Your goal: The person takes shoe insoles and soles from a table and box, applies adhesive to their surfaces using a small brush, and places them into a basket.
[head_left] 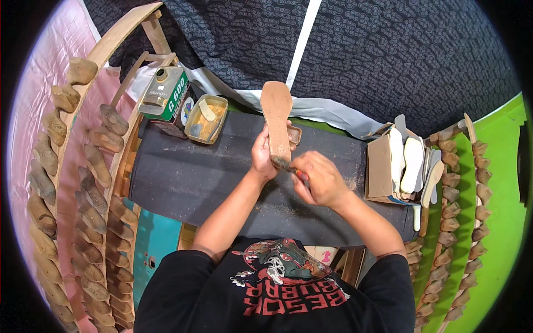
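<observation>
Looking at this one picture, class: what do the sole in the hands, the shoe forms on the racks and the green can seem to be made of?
The sole: probably leather or fibreboard, matt tan, flat and stiff, with dust lying below it. The shoe forms: seemingly wood, bare brown, carved and unvarnished. The green can: likely painted metal, boxy with a small round cap on top.
</observation>
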Tool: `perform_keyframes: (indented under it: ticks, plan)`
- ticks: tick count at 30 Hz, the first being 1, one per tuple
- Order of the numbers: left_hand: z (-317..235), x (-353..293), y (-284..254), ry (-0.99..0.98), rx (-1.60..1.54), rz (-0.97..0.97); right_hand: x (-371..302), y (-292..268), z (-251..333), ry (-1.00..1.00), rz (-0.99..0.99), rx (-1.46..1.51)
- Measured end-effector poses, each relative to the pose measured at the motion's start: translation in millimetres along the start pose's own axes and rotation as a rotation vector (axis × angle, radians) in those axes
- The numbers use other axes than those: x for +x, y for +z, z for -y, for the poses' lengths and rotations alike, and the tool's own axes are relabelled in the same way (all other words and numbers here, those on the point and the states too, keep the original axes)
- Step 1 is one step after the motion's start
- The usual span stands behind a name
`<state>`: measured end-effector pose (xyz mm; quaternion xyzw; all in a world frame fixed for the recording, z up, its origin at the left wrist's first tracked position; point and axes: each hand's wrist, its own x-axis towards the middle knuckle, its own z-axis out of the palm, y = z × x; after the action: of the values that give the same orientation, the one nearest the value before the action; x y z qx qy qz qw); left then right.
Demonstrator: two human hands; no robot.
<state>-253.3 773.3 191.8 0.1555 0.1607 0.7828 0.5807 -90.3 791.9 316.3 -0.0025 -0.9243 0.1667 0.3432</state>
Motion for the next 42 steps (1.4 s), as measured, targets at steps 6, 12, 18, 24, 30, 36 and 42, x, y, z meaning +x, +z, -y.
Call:
perform_keyframes:
  ticks: [6, 12, 18, 24, 30, 36, 42]
  plan:
    - [-6, -3, 1, 0.018, 0.008, 0.004, -3, -7, 4, 0.074, 0.036, 0.055]
    - [-4, -8, 15, -0.078, 0.011, 0.005, 15, -8, -11, 0.081, -0.081, -0.074]
    - [-4, -8, 2, -0.098, -0.079, 0.096, 3, 4, 6, 0.037, 0.002, -0.02]
    - [-4, -14, -3, -0.167, -0.127, 0.074, -1, 2, 4, 0.133, 0.018, 0.035]
    - [1, -12, 10, -0.153, -0.102, 0.055, 7, 4, -12, 0.238, -0.187, -0.033]
    - [-9, -4, -9, -0.139, -0.213, 0.148, 1, 9, 10, 0.22, -0.115, -0.036]
    - [-12, -1, -2, -0.079, -0.146, 0.043, -10, 7, 9, 0.22, -0.109, 0.014]
